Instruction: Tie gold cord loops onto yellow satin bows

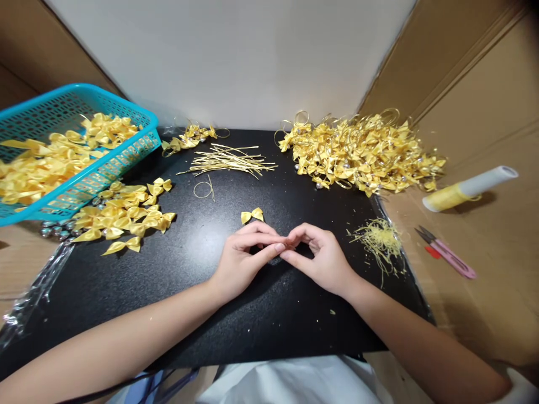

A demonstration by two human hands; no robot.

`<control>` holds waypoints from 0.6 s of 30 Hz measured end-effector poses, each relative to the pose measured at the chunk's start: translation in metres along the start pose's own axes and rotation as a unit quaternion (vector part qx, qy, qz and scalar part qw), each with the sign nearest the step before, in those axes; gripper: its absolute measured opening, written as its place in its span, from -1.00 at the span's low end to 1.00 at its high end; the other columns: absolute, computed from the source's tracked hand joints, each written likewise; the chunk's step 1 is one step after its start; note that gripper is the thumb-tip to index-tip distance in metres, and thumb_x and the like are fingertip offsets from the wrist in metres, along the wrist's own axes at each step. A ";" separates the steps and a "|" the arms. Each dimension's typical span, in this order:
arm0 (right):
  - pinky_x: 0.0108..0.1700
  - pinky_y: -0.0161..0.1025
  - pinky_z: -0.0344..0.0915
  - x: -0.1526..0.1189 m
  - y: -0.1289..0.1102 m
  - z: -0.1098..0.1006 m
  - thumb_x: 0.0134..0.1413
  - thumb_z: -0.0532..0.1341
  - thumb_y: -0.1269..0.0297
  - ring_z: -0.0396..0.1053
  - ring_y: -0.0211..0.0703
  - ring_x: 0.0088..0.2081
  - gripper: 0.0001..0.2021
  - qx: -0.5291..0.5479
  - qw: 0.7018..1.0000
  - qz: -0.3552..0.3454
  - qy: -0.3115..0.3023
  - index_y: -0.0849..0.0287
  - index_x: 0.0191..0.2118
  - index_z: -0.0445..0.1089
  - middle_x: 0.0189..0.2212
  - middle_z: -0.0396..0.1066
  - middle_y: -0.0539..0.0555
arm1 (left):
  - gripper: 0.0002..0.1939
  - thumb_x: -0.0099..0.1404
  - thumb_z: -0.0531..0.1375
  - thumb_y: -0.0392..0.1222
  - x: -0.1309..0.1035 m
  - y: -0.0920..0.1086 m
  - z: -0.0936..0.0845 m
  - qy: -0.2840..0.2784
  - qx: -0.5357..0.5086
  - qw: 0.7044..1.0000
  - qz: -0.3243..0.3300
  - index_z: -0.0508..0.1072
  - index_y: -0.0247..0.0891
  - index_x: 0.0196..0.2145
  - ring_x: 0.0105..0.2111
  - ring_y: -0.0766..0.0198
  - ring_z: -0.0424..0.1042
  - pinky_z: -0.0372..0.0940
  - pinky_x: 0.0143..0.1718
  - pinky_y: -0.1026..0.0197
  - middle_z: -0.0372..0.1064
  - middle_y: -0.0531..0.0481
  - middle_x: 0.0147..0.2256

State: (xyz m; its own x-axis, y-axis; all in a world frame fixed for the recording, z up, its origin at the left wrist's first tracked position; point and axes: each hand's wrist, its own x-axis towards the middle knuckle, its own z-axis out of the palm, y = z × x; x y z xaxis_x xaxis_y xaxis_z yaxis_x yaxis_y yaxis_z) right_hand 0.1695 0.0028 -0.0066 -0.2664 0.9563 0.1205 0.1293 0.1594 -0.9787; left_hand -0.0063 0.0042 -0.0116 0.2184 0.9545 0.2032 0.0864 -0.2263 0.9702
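My left hand [251,249] and my right hand [315,253] meet fingertip to fingertip above the middle of the black table [236,314]. Both are closed in a pinch, and whatever lies between the fingers is hidden or too small to make out. Just beyond my left fingers rests a single yellow ribbon bow [252,215]. Farther back lie a thin looped cord [204,189] and a bundle of straight gold cords [231,161].
At left stands a turquoise basket [95,174] of yellow bows, with loose bows [126,210] beside it. A big heap of corded bows [357,151] fills the back right. Thread scraps [379,241], pink thread snips [452,258] and a thread spool [467,188] lie to the right.
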 end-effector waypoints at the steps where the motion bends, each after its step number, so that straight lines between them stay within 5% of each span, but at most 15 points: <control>1: -0.25 -0.28 0.44 0.000 0.001 0.001 -0.07 0.35 0.33 0.48 -0.23 -0.36 -0.84 0.014 1.000 0.001 -0.007 0.13 -0.32 0.40 -0.40 0.52 0.00 | -0.90 0.20 0.31 -0.24 0.000 0.000 0.000 0.000 0.006 1.000 0.007 0.64 -0.10 -0.33 -0.34 0.27 0.43 0.33 -0.25 0.18 0.47 -0.02 -0.37; 4: -0.21 -0.28 0.44 0.000 0.002 0.001 -0.07 0.38 0.30 0.50 -0.21 -0.30 -0.72 0.020 1.000 -0.007 -0.015 0.09 -0.17 0.43 -0.32 0.53 0.00 | -0.88 0.20 0.31 -0.27 -0.001 0.002 0.001 0.007 0.053 0.997 0.050 0.64 -0.09 -0.32 -0.25 0.24 0.42 0.31 -0.12 0.12 0.46 -0.02 -0.31; 9: -0.24 -0.21 0.41 0.004 0.004 -0.003 0.02 0.33 0.35 0.47 -0.20 -0.38 -0.93 -0.092 0.994 -0.059 0.013 0.08 -0.31 0.54 -0.41 0.56 0.00 | -0.91 0.23 0.29 -0.24 0.001 0.011 -0.005 0.041 0.106 0.989 0.094 0.62 -0.11 -0.32 -0.12 0.20 0.36 0.29 -0.07 0.10 0.36 -0.05 -0.16; 13: -0.04 -0.02 0.36 0.009 0.006 -0.005 -0.05 0.40 0.35 0.40 -0.03 -0.15 -0.89 -0.207 0.971 -0.119 0.024 0.02 -0.32 0.56 -0.27 0.57 0.05 | -0.89 0.27 0.24 -0.14 0.012 0.024 -0.017 0.087 0.125 0.984 0.098 0.59 -0.13 -0.32 -0.11 0.18 0.34 0.30 -0.03 0.05 0.34 -0.05 -0.14; 18: 0.04 0.08 0.28 0.012 0.013 -0.002 -0.05 0.39 0.36 0.30 0.04 -0.04 -0.87 -0.284 0.953 -0.108 0.003 0.00 -0.31 0.57 -0.12 0.52 0.06 | -0.87 0.27 0.24 -0.11 0.025 0.044 -0.023 0.116 0.159 0.973 0.118 0.57 -0.16 -0.33 -0.07 0.14 0.33 0.31 -0.03 0.04 0.34 -0.04 -0.16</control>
State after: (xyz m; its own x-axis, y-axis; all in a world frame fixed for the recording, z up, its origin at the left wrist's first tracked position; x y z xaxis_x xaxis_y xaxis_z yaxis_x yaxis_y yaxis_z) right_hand 0.1696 0.0162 -0.0172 -0.3407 0.8868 0.3121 0.5685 0.4588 -0.6829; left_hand -0.0196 0.0229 0.0389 0.0467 0.8783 0.4759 0.3641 -0.4586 0.8106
